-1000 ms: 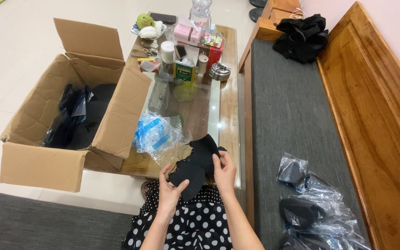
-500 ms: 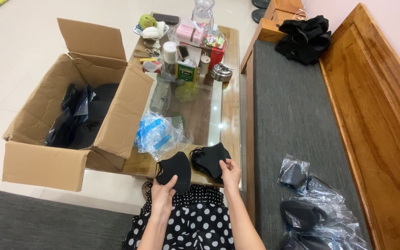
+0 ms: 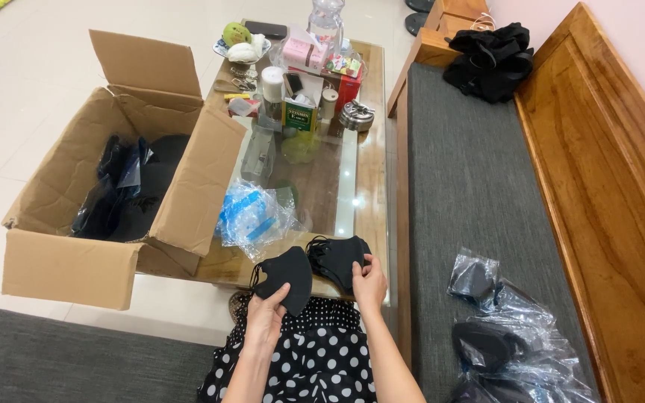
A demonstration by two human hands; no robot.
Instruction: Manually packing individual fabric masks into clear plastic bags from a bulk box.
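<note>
My left hand [image 3: 266, 317] grips a single black face mask [image 3: 287, 275] over my lap, its ear loops hanging at the left. My right hand [image 3: 369, 282] holds a small stack of black face masks [image 3: 337, 257] at the near edge of the glass-topped coffee table [image 3: 371, 194]. The two bunches sit side by side, slightly apart. A crumpled clear plastic bag with blue print [image 3: 251, 216] lies on the table just beyond my hands.
An open cardboard box [image 3: 76, 261] with dark bagged items stands on the floor at left. Bottles, boxes and jars crowd the table's far end. On the grey bench cushion [image 3: 472, 186] at right lie clear bags of black masks [image 3: 502, 336] and a black bundle [image 3: 490, 60].
One dark bundle held in both hands has been split into two. My left hand now has a single mask, pulled left; my right keeps the stack by the table edge.
</note>
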